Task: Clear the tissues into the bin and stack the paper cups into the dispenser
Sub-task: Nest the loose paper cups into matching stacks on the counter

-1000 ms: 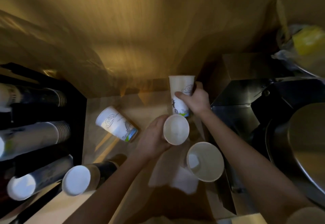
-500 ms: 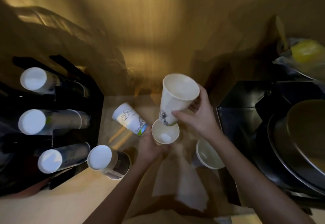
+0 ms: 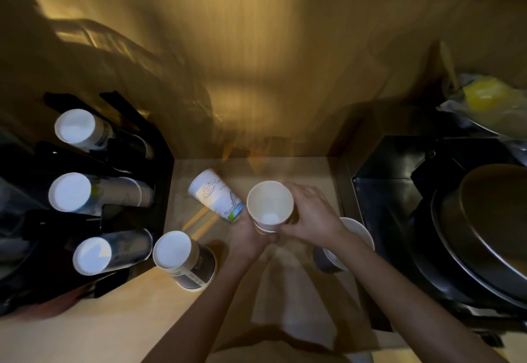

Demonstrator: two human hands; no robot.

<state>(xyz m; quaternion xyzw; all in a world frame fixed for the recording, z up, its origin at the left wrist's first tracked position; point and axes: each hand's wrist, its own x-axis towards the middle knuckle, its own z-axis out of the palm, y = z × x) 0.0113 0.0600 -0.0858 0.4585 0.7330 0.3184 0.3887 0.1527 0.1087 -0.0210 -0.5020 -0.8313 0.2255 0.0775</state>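
Observation:
Two white paper cups nested into one stack [image 3: 269,205] stand upright at the counter's middle, mouth up. My left hand [image 3: 247,233] grips the stack's base from the left and my right hand [image 3: 309,214] wraps its right side. A printed cup [image 3: 215,195] lies on its side just left of the stack. Another upright cup [image 3: 355,231] sits behind my right wrist, partly hidden. An upside-down cup [image 3: 182,260] stands at the front left. The black dispenser [image 3: 159,145] at the left holds three cup stacks. A pale tissue [image 3: 288,302] lies flat between my forearms.
A black appliance with a large round metal bowl [image 3: 490,237] fills the right side. A yellow item in plastic wrap [image 3: 484,100] sits at the back right. A wooden wall [image 3: 256,63] closes the back of the counter.
My right hand lifted the tall cup, tilted it over and pushed it down into the cup in my left hand. The two now sit as one stack held by both hands.

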